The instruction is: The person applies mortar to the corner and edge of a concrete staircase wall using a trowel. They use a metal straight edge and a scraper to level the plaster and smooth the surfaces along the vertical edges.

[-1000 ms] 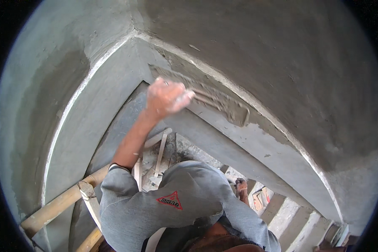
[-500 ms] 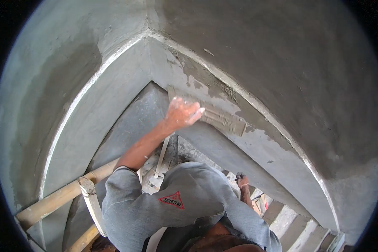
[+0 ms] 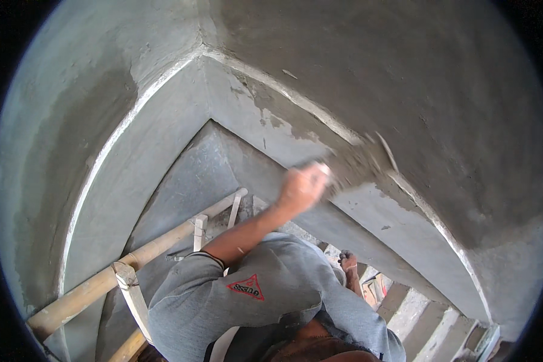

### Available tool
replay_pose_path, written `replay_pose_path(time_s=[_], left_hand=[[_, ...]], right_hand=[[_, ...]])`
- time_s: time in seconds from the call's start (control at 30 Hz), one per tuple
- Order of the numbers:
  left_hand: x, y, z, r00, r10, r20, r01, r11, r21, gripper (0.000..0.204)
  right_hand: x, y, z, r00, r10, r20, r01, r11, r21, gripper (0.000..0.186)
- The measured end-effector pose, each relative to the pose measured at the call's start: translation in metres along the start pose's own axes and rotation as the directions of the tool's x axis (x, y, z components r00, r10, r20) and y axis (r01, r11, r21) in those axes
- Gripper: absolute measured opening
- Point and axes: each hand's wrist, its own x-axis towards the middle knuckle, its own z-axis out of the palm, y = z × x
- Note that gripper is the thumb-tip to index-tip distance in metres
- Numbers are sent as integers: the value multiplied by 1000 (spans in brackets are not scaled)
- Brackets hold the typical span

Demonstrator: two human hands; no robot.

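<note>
Wall: grey plaster, dark & damp-looking from 12 to 3 o'clock; another dark patch near 9–10.
Strips: a white L strip & R strip meet at a corner, approx 11 o'clock.
Band: smooth grey band inside the strips, w/ patchy wet mortar along the R strip.
Room: bamboo pole w/ wooden props at 8 o'clock; steps at 4–5, low down.
Trowel: just off centre toward 3 o'clock, over the R strip — the trowel is motion-blurred; contact w/ the wall can't be told.
Axis: long axis approx 8 to 2 o'clock, far end pointing to 2, wide flat blade.
L hand: the L hand is clamped on the trowel, at its 8 o'clock end.
R hand: the R hand is low, 4–5 o'clock, dark fingers; can't tell if apart or together.
Vs 0.5 s ago: trowel lay approx 10 to 4 along the band — now swung round; L hand shifted toward 4, baring more of the pole's upper end.
</note>
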Motion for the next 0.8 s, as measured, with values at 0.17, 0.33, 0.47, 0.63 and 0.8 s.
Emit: replay_pose_path(time_s=[0.17,0.33,0.47,0.63,0.8], left_hand=[[-38,11,37,926,138,350,-196,971,138,22],[-10,-9,-44,955,293,-38,-282,943,176,7],[61,-7,-96,860,504,-82,-379,736,561,14],[82,-10,-110,868,463,-182,-292,770,568,17],[44,-28,-80,895,442,-56,-324,734,597,15]], right_hand=[[10,-21,0,995,-97,2,97,995,-35,21],[-1,-26,3,1000,-20,10,21,999,-38,19],[14,116,-5,991,-4,135,-88,738,670,14],[6,54,1,991,66,118,-74,995,64,12],[8,-7,-1,993,15,120,-10,999,-41,23]])
